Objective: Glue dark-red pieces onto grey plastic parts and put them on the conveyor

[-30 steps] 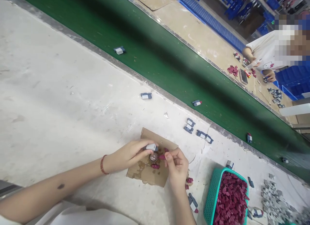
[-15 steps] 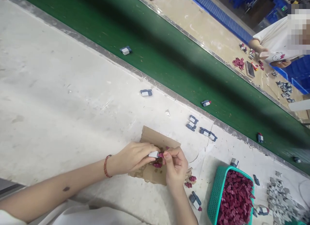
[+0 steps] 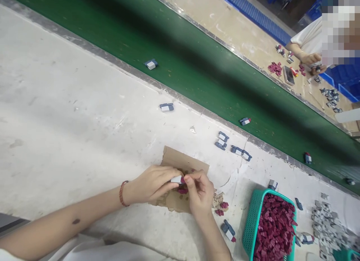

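My left hand (image 3: 157,182) grips a small grey-and-blue plastic part (image 3: 176,179) between thumb and fingers. Against the end of that part, my right hand (image 3: 201,191) pinches a small dark-red plastic piece (image 3: 182,179); the two pieces touch, but how deep the red one sits is hidden. Both hands are over a stained piece of cardboard (image 3: 180,203). Another dark-red piece (image 3: 182,191) lies on the cardboard below the fingers. Two more red pieces (image 3: 224,205) rest right of my right wrist, near an assembled blue, grey and red part (image 3: 228,231).
A teal basket (image 3: 247,225) full of dark-red pieces stands at the right, beside a heap of grey pieces (image 3: 326,223). Several blue-grey parts (image 3: 237,150) lie along the table's far side. A green conveyor belt (image 3: 180,73) carries more parts; a co-worker (image 3: 309,43) handles parts beyond it.
My right hand has brought the red piece leftward against the grey-and-blue part, which my left hand has turned and lowered slightly. Parts on the belt have shifted rightward in view.
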The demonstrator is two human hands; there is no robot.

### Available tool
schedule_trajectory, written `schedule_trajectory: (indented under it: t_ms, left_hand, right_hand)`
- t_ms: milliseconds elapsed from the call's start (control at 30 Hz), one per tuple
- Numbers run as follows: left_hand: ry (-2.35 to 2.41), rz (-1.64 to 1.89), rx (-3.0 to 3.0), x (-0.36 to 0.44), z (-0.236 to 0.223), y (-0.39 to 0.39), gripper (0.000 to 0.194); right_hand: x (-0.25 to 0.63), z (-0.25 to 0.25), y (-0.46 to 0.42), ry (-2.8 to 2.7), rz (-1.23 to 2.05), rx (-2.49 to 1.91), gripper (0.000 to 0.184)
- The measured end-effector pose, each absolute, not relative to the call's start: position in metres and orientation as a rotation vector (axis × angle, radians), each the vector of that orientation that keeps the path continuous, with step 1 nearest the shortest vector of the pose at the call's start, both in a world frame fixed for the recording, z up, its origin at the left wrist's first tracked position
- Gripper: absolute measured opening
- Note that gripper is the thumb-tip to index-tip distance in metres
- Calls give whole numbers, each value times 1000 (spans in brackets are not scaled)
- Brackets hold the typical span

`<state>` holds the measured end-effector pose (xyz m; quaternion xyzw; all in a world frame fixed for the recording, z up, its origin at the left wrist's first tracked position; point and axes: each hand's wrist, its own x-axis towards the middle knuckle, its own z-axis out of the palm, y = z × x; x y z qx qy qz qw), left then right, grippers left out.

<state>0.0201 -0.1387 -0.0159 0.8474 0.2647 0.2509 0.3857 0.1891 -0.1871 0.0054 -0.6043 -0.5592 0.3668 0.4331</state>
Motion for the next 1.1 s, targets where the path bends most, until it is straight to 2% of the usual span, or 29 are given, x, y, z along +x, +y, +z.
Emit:
schedule_trajectory:
  t_ms: [233, 500, 633, 767, 833, 967, 1100]
  left_hand:
    - [649, 637, 2106, 21, -12, -140, 29]
    - [625, 531, 2090, 20, -3, -141, 26]
    - [588, 510, 2214, 26, 0, -115, 30]
    - [1035, 471, 2327, 39, 14, -57, 61]
    - [1219, 431, 2358, 48, 21, -23, 69]
    - [1321, 440, 2360, 66, 22, 33, 53]
    - [1313, 418, 2367, 76, 11, 66, 40]
  right_hand:
    - [197, 5, -185, -1963, 487, -1436, 47]
    - [196, 19, -193, -2056, 460, -1488, 55]
    - [228, 41, -209, -1901, 523, -1635, 45]
    - [292, 62, -249, -1448, 225, -2149, 26]
    - [324, 64, -272, -1342, 84, -2382, 23]
    - [358, 54, -301, -1349, 129, -2589, 29]
    - [360, 45, -306, -1434, 78, -2646, 26]
